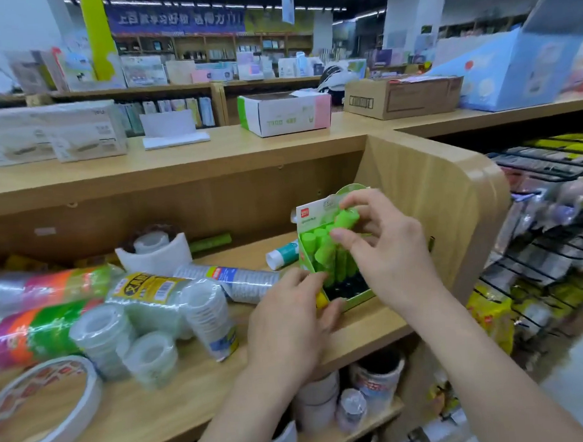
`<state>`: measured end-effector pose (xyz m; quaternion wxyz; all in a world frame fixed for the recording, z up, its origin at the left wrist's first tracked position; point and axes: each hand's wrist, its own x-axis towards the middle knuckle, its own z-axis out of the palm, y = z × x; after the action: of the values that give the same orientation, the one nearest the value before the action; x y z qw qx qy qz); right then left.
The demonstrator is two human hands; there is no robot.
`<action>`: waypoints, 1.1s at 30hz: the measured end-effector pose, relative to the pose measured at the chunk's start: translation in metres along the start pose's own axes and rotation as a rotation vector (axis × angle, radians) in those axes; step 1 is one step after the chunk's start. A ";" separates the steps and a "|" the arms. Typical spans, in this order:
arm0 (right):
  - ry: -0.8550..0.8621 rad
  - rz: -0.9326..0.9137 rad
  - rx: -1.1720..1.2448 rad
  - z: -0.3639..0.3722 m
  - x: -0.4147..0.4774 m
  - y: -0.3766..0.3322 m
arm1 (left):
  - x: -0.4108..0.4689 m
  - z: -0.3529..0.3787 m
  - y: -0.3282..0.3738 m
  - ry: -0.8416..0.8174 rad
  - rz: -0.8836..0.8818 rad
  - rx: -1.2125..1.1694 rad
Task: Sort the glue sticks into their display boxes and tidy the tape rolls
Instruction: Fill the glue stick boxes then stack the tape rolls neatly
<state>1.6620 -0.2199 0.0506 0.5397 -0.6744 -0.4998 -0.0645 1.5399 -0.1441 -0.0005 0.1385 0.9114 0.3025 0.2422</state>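
Several shrink-wrapped tape rolls (146, 318) crowd the shelf (358, 329) toward its left end; near its right end stands the green display box (333, 252) — right hand (387, 245) pinching a green glue stick (346, 219), left hand (289, 323) clasping the box's front. Print unreadable — blurred.

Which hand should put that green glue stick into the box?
The right hand. It already pinches the green glue stick just above the green display box, over its dark empty slots. The left hand grips the box's front corner, so it seems best left steadying it.
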 end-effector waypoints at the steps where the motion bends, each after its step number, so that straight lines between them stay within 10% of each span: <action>1: -0.028 -0.025 -0.026 0.002 0.003 0.005 | 0.001 0.002 0.000 0.011 -0.006 0.012; 15: -0.153 -0.368 -0.276 0.024 0.018 0.050 | 0.007 0.005 -0.002 0.059 -0.084 -0.107; 33: -0.204 -0.303 -0.277 0.020 0.014 0.050 | 0.012 -0.017 0.009 -0.025 -0.049 0.290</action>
<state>1.6971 -0.1911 0.0176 0.3727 -0.6624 -0.6337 -0.1441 1.5437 -0.1421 0.0216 0.0151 0.9171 0.3546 0.1813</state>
